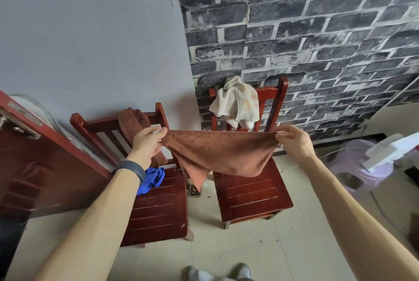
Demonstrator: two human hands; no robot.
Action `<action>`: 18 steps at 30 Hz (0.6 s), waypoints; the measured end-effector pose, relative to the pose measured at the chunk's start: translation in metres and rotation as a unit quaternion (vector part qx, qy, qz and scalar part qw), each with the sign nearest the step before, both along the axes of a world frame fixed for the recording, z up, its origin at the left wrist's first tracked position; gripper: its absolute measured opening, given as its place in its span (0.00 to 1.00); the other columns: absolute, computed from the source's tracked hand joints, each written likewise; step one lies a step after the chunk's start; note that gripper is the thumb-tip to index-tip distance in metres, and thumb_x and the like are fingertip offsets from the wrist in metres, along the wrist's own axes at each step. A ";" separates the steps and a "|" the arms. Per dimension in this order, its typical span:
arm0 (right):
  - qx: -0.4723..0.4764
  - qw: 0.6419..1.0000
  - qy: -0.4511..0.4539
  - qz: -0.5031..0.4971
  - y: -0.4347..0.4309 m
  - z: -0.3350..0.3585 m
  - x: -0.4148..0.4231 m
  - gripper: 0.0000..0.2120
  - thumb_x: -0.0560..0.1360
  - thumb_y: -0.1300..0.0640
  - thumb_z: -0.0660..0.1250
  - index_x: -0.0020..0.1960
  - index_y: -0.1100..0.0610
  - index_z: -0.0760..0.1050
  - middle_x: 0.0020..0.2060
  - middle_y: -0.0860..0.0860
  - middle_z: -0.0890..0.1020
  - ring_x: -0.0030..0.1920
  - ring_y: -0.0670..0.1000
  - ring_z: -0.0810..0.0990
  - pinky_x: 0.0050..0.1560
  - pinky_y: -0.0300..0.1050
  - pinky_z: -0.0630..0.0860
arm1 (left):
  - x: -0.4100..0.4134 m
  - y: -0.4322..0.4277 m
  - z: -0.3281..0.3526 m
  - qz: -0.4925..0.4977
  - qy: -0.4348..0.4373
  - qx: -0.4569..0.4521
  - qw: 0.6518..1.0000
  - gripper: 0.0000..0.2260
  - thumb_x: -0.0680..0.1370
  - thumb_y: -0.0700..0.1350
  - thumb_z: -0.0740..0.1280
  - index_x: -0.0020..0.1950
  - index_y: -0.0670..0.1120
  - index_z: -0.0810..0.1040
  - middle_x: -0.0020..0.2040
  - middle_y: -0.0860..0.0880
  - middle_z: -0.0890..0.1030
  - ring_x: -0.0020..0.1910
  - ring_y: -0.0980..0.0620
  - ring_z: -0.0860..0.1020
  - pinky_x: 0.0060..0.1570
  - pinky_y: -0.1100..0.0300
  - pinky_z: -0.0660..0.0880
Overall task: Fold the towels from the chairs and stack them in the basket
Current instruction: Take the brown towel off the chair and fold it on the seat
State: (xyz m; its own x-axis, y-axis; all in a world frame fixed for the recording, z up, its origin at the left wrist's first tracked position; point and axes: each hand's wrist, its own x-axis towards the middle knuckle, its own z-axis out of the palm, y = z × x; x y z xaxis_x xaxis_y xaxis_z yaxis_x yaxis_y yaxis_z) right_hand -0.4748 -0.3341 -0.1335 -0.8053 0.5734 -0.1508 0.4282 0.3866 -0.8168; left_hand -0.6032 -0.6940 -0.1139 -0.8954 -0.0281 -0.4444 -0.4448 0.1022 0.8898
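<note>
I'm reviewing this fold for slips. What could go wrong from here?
1. The left hand and right hand pinch the held towel only by its top corners; a slip may drop it on the floor.
2. Its hanging corner dangles between the left chair and right chair and may catch a seat edge.

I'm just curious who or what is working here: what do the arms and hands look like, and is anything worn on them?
They are a person's two bare arms, with no sleeves in view and no gloves. The left hand has a dark, slim band strapped round its wrist, like a fitness tracker. The right hand and its wrist wear nothing; no rings show.
</note>
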 end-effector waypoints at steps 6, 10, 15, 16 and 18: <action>0.022 0.999 -0.023 0.023 -0.011 -0.023 0.027 0.16 0.74 0.61 0.72 0.59 0.47 0.82 0.45 0.49 0.84 0.43 0.51 0.82 0.43 0.40 0.75 | 0.006 -0.010 -0.034 -0.154 0.062 -0.125 0.978 0.17 0.73 0.44 0.75 0.61 0.54 0.82 0.58 0.50 0.83 0.58 0.49 0.80 0.54 0.59 0.77; 0.155 0.986 -0.054 0.016 -0.022 -0.064 0.066 0.14 0.75 0.63 0.70 0.58 0.51 0.84 0.49 0.51 0.84 0.49 0.54 0.81 0.56 0.50 0.77 | 0.033 -0.013 -0.073 -0.181 0.147 -0.355 0.905 0.13 0.73 0.51 0.74 0.57 0.55 0.84 0.50 0.49 0.86 0.54 0.48 0.82 0.57 0.53 0.77; 0.159 0.983 -0.085 -0.037 -0.034 -0.096 0.113 0.12 0.73 0.65 0.73 0.52 0.50 0.86 0.46 0.49 0.85 0.43 0.49 0.80 0.50 0.40 0.73 | 0.070 -0.021 -0.116 -0.223 0.199 -0.494 0.817 0.09 0.73 0.59 0.71 0.51 0.60 0.85 0.40 0.55 0.86 0.39 0.50 0.82 0.37 0.57 0.76; 0.153 0.982 -0.094 -0.053 -0.034 -0.099 0.118 0.12 0.72 0.65 0.73 0.50 0.50 0.86 0.45 0.47 0.85 0.40 0.47 0.79 0.48 0.35 0.71 | 0.071 -0.022 -0.124 -0.234 0.195 -0.492 0.815 0.09 0.74 0.60 0.71 0.51 0.60 0.84 0.39 0.56 0.85 0.38 0.52 0.82 0.35 0.58 0.75; 0.144 0.981 -0.098 -0.079 -0.028 -0.106 0.117 0.11 0.71 0.64 0.74 0.48 0.49 0.86 0.44 0.46 0.83 0.37 0.41 0.78 0.44 0.30 0.68 | 0.066 -0.018 -0.134 -0.252 0.190 -0.484 0.816 0.09 0.75 0.61 0.69 0.51 0.61 0.83 0.40 0.56 0.85 0.38 0.52 0.82 0.33 0.59 0.75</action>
